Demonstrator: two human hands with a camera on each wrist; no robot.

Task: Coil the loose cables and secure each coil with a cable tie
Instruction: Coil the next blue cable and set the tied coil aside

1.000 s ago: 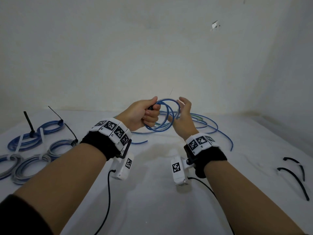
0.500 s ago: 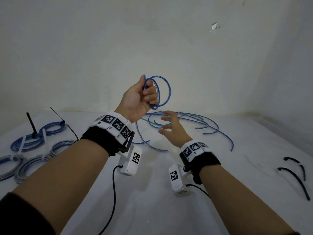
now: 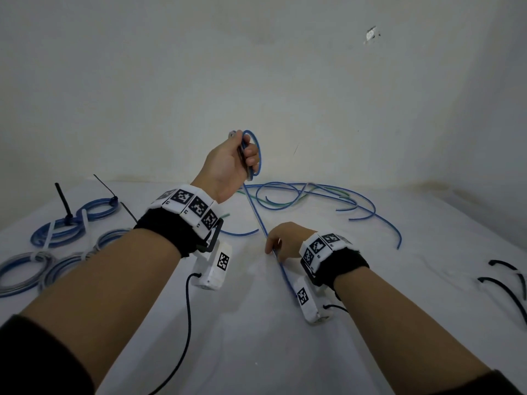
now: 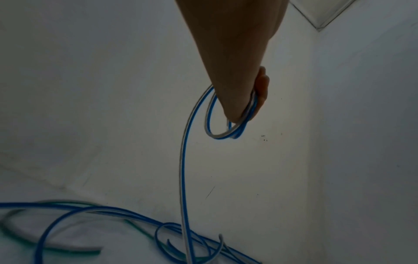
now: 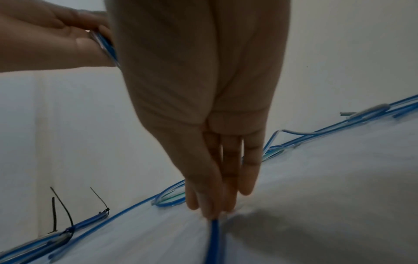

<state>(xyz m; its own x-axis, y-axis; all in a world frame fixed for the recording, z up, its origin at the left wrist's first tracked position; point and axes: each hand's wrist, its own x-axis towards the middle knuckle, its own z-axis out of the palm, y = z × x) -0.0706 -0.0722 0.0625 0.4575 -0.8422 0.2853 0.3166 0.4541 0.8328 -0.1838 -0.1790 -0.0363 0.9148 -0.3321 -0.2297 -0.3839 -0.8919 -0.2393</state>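
Observation:
My left hand (image 3: pixel 245 158) is raised above the table and grips a small coil of blue cable (image 3: pixel 257 155); the left wrist view shows the coil (image 4: pixel 222 133) looped under the curled fingers. From the coil the cable's free length (image 3: pixel 258 220) runs taut down to my right hand (image 3: pixel 273 247), low over the white table (image 3: pixel 256 337). In the right wrist view, my right hand (image 5: pixel 211 211) points down, thumb and fingers pinching the blue cable (image 5: pixel 213 237) at the table's surface. The cable's tail passes under my right wrist.
Loose blue and green cables (image 3: pixel 313 195) sprawl at the back of the table by the wall. Blue coils with black ties (image 3: pixel 71 220) and tied grey-blue coils (image 3: pixel 28 269) lie on the left. Spare black cable ties (image 3: pixel 504 283) lie on the right.
My left hand lifted the coil up and away. My right hand let go of the loop, dropped to the table nearer me and took hold of the cable's free length.

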